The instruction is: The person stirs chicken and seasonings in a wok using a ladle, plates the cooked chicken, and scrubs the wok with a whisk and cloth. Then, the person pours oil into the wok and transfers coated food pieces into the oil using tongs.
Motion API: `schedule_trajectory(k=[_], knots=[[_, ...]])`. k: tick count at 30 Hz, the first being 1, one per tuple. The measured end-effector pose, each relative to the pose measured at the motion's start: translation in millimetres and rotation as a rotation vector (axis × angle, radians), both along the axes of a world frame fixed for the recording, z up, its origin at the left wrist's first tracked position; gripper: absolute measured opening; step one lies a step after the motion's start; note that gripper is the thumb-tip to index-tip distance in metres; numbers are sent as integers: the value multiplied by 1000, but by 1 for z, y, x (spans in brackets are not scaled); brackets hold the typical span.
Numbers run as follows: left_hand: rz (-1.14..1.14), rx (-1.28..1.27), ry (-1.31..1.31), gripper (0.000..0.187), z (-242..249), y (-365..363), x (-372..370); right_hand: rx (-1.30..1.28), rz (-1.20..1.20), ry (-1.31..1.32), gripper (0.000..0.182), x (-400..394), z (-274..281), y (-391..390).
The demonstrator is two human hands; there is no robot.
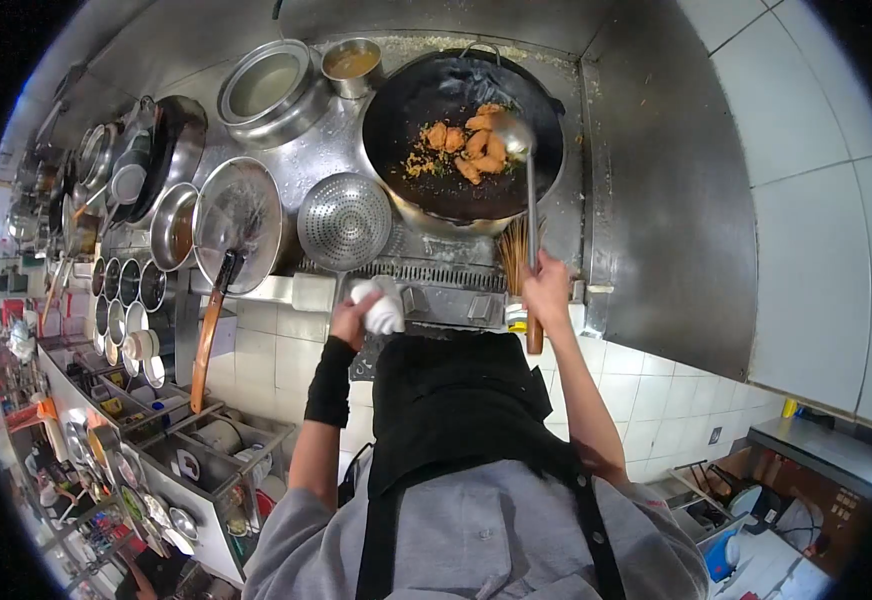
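Note:
My right hand (546, 288) is closed around the long handle of a ladle (531, 205). The ladle's bowl rests among browned fried pieces (476, 150) and scattered crumbs with green bits inside a large black wok (396, 115). A bunched white cloth (383, 310) is gripped in my left hand (349, 322), at the front edge of the stove near the control knobs. Just beyond that hand lies a round perforated strainer (344, 222). The wok stands on the burner, its far handle upright at the back.
Left of the strainer is a wide mesh skimmer (239, 225) with a wooden handle sticking out past the counter. Behind stand a lidded-looking pot (266, 85) and a small pot of brownish liquid (352, 62). A bamboo brush (513, 255) sits beside the wok. Several seasoning containers (129, 283) are at left.

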State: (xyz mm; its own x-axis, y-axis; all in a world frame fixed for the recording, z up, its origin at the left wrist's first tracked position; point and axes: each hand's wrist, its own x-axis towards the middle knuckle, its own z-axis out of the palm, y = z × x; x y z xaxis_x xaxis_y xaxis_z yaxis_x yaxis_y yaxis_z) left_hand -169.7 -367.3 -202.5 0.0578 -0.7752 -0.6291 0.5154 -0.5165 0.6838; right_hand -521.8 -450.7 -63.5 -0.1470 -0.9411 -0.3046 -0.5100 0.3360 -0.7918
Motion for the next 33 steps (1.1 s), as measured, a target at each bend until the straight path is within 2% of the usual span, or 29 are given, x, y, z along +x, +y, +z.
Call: schedule_trajectory(k=[1,2,4,5,8,9,12,13,14,16,17,18,19,21,23,25,26,28,29,32,33], knots=[[48,-3,225,34,22,-1,-1,-26,27,-25,22,-1,-3,5],[83,-13,348,45,28,0,1,-52,43,-34,23,-2,0,12],[25,-184,693,57,109,-9,-18,-104,67,-50,27,-2,7,31],[-62,-265,697,63,137,-16,-28,-297,83,53,34,-4,-12,41],[-22,-258,884,61,129,-26,-19,-406,29,141,36,-4,-7,49],[-75,-321,912,60,102,-30,-11,-351,22,112,35,-4,7,47],[-125,-135,693,54,74,-48,-9,-245,-26,29,37,0,24,37],[-125,-120,538,45,88,-57,-20,-277,37,98,37,-2,20,35],[-104,-24,449,40,87,-67,-27,-285,20,61,37,-1,16,34],[-145,33,462,38,88,-88,-42,-299,-15,-13,37,-3,8,34],[-235,6,480,36,69,-98,-41,-295,-18,-4,38,-3,9,35],[-539,-358,-92,35,52,-99,-37,-285,-25,27,38,-4,10,40],[-670,-628,-782,34,50,-101,-35,-277,-32,56,38,-4,12,43],[-578,-378,-602,41,55,-132,-48,-228,-7,104,39,-4,30,45],[-259,112,108,51,60,-158,-66,-192,38,137,39,-9,48,49],[-372,222,59,53,76,-173,-82,-119,139,202,39,-13,73,55],[-408,274,67,52,80,-182,-90,-165,198,228,39,-15,72,60],[-574,236,0,50,16,-206,-104,-255,319,287,38,-18,71,69],[-612,215,9,46,9,-210,-109,-100,328,221,40,-15,73,68],[-615,46,259,32,19,-203,-117,-113,453,318,42,-18,83,66],[-622,-2,278,28,22,-197,-118,-28,490,345,44,-23,93,62]])
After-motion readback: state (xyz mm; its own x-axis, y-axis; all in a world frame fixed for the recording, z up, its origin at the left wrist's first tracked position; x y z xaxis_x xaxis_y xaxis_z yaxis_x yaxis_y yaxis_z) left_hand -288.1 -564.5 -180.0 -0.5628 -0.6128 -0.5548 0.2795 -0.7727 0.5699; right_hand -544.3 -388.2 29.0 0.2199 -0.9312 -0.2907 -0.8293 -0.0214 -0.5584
